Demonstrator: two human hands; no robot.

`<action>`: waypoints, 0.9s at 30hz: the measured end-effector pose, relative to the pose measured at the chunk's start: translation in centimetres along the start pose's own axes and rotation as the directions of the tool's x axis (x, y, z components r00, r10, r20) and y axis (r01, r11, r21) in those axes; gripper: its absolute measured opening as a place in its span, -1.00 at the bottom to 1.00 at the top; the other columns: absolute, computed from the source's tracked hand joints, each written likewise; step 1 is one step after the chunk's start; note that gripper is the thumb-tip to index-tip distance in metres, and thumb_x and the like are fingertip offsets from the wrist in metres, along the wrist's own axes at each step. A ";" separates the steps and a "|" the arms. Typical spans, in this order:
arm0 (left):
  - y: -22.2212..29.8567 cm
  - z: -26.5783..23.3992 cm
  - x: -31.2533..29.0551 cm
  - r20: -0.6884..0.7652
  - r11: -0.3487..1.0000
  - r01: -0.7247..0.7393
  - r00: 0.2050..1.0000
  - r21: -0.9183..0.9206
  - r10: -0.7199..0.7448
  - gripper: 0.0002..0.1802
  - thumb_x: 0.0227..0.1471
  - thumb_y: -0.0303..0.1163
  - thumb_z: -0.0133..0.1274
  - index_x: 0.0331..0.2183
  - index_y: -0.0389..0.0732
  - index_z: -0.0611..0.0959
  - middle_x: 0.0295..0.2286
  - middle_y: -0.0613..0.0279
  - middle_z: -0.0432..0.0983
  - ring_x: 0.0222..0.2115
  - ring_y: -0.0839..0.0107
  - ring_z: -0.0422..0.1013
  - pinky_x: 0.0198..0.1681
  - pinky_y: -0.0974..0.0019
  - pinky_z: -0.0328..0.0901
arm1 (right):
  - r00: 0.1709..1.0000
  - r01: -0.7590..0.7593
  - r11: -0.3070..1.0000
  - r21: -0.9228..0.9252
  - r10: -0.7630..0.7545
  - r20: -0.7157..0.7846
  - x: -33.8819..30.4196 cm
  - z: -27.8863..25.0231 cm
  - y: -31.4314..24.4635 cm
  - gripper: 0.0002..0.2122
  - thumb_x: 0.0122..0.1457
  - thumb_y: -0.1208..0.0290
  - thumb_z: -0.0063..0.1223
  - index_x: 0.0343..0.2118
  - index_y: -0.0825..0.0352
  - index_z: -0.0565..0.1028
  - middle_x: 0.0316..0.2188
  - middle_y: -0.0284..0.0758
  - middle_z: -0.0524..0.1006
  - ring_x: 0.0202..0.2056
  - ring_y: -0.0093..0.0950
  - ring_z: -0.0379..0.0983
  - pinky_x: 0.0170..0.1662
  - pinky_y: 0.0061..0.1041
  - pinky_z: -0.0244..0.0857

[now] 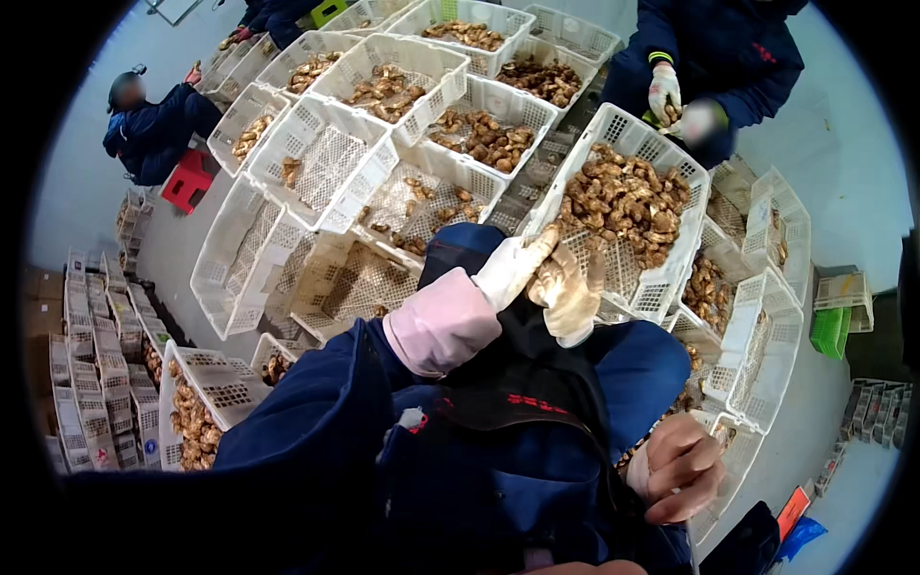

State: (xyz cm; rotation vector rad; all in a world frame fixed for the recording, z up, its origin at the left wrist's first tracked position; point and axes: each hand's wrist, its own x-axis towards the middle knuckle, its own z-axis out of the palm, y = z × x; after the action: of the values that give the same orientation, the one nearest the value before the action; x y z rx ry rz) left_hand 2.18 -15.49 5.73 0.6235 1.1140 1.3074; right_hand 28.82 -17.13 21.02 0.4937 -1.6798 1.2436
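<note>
My left hand (511, 272) wears a white glove under a pink sleeve cuff. Its fingers pinch the fingers of a loose, stained white glove (563, 299), which hangs over my lap with its cuff downward. Bare and raised at the lower right is my right hand (682, 468), fingers curled in; whatever they may hold is hidden. Just beyond the hanging glove, a white plastic crate (625, 278) rests tilted against my knees. Brown mushrooms (623, 204) fill its far part, and the perforated bottom shows at the near end.
Several white crates (326, 158) with mushrooms stand stacked ahead and left; more crates (767, 335) crowd my right side. Across from me a co-worker's gloved hand (664, 91) is near the crate. Another person (153, 125) sits by a red stool (187, 180) at far left.
</note>
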 end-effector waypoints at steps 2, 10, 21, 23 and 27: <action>-0.2 -0.7 0.2 0.035 0.999 -0.039 0.999 -0.023 0.039 -0.53 0.27 -0.01 -0.07 -0.35 -0.23 0.64 -0.51 0.35 0.56 -0.58 0.61 0.43 -0.51 0.52 0.31 | 0.999 0.019 0.999 0.047 -0.017 -0.050 -0.2 0.5 1.5 -0.89 0.03 0.51 0.21 -0.37 0.17 0.66 -0.63 -0.43 0.45 -0.71 -0.60 0.24 -0.69 -0.66 0.01; -0.7 -1.1 0.5 -0.009 0.998 -0.067 0.998 0.008 0.067 -0.56 0.28 -0.05 -0.07 -0.33 -0.24 0.65 -0.49 0.36 0.57 -0.56 0.62 0.43 -0.48 0.50 0.32 | 0.970 -0.195 0.957 -0.216 0.155 -0.189 -4.3 -0.6 5.4 -0.83 0.11 0.28 0.20 -0.56 0.18 0.57 -0.70 -0.41 0.43 -0.79 -0.54 0.22 -0.73 -0.57 -0.02; -1.5 -0.5 1.6 0.015 0.996 -0.077 0.997 0.046 0.076 -0.54 0.30 -0.06 -0.12 -0.36 -0.24 0.66 -0.53 0.34 0.57 -0.60 0.59 0.44 -0.54 0.52 0.32 | 0.936 -0.336 0.941 0.043 0.339 -0.090 -3.5 -2.8 3.2 -0.72 0.23 0.19 0.12 -0.52 0.27 0.57 -0.61 -0.35 0.53 -0.60 -0.49 0.33 -0.53 -0.49 0.16; -2.4 -2.1 1.3 -0.054 0.997 -0.058 0.997 0.056 0.061 -0.53 0.30 -0.06 -0.12 -0.37 -0.24 0.66 -0.55 0.32 0.57 -0.63 0.59 0.42 -0.57 0.51 0.31 | 0.973 -0.212 0.864 0.457 0.232 0.012 -0.7 -1.9 5.1 -0.66 0.30 0.12 -0.02 -0.35 0.32 0.59 -0.47 -0.30 0.58 -0.47 -0.45 0.41 -0.44 -0.48 0.26; -2.2 -1.9 0.9 0.000 0.998 -0.061 0.998 -0.027 0.061 -0.69 0.28 -0.21 -0.03 -0.31 -0.23 0.67 -0.47 0.35 0.58 -0.53 0.58 0.45 -0.42 0.44 0.35 | 0.752 -0.633 0.759 0.150 0.650 -0.114 3.8 1.7 5.5 -0.56 0.41 0.17 -0.28 0.07 0.46 0.42 -0.13 -0.11 0.56 -0.08 -0.36 0.47 -0.01 -0.42 0.33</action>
State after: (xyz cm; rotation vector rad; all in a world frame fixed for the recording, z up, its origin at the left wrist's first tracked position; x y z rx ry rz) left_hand 1.29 -15.48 2.79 0.6423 1.0819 1.3720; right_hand 22.12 -15.71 21.45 -0.1666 -1.7068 1.8192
